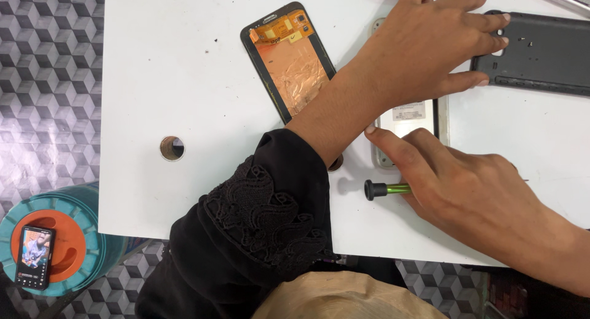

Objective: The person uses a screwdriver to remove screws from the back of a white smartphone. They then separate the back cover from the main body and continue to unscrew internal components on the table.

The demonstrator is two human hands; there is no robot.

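White table over cube-patterned floor.

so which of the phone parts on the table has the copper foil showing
The screen frame at top centre, left of the left hand; the grey back cover and the phone body under the hands show none.

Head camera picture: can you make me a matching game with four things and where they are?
Things:
1. Screwdriver
2. Copper-backed screen
3. Grey back cover
4. Small phone

Places:
A. On the round orange and teal stool, off the table
B. Under the left hand's fingertips, at the table's far right
C. Lying flat on the table, left of the sleeved arm
D. Under the right hand, black cap sticking out

Pairs: 1-D, 2-C, 3-B, 4-A
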